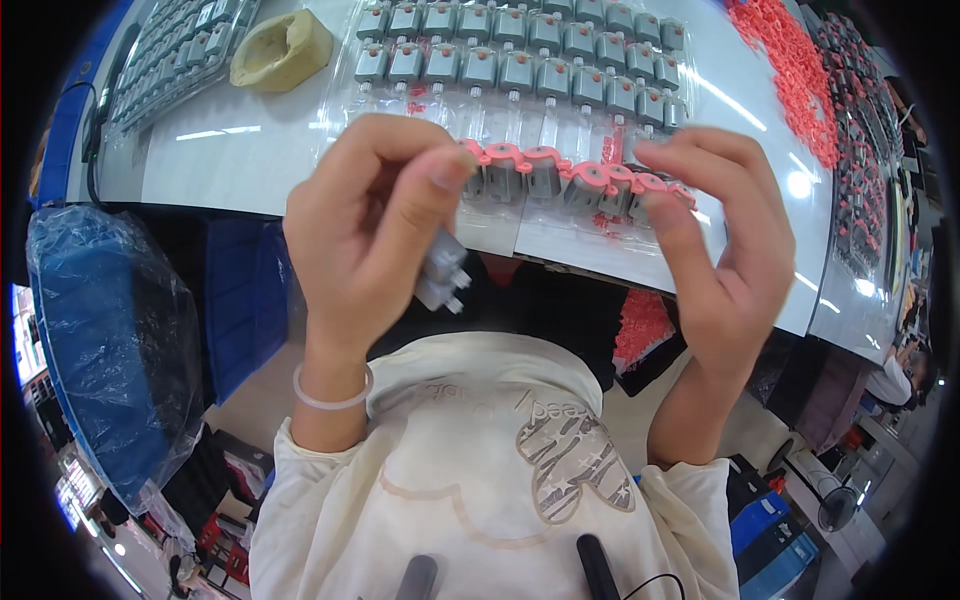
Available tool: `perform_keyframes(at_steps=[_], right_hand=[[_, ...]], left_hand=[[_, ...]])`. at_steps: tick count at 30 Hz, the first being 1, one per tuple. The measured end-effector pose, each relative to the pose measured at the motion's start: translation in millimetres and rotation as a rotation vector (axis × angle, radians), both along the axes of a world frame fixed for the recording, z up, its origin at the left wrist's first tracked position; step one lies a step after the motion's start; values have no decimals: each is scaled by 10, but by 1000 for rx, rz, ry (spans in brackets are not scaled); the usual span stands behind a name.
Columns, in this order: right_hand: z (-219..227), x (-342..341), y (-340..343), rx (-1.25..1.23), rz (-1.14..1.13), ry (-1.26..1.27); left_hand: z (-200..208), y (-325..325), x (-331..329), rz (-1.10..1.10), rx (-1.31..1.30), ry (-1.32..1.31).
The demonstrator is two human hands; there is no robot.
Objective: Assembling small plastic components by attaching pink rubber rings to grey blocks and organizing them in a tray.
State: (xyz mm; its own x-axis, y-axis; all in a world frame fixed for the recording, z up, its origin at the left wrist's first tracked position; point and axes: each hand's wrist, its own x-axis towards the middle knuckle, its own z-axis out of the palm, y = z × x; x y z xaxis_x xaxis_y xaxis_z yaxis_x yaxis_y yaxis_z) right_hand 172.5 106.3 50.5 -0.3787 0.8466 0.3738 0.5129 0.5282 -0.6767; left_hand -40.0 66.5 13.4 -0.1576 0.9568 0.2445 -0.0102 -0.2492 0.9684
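A row of small grey motors with pink plastic caps (540, 158) runs between my two hands near the table's front edge. The caps are joined like a chain. My left hand (350, 220) is closed, with its thumb and forefinger pinched at the row's left end. Under its curled fingers, loose grey motors (440, 272) stick out of the palm; how many is hidden. My right hand (730, 220) curls around the row's right end, thumb on the near side and forefinger on the far side. Its other fingers are bent, and contact at the fingertips is partly hidden.
Beyond the row, a clear plastic tray (335, 100) carries several rows of grey motors. A second such tray (160, 110) and a yellowish ring-shaped block (282, 52) are at the left. Pink parts (790, 80) are heaped at the far right. A plastic-covered blue bin (110, 340) stands left.
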Motion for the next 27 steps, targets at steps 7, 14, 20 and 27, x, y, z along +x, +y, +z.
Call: perform_keyframes(at_steps=[7, 14, 20, 27], right_hand=[[-152, -200, -490, -798, 256, 598], [-313, 105, -596, -1210, 325, 1020], [-188, 360, -698, -1398, 181, 1160], [-280, 751, -691, -1327, 160, 1211]], left_hand=[[165, -41, 337, 87, 384, 466], [207, -160, 557, -174, 525, 644], [103, -116, 890, -202, 850, 634], [70, 75, 1222, -67, 990, 536]])
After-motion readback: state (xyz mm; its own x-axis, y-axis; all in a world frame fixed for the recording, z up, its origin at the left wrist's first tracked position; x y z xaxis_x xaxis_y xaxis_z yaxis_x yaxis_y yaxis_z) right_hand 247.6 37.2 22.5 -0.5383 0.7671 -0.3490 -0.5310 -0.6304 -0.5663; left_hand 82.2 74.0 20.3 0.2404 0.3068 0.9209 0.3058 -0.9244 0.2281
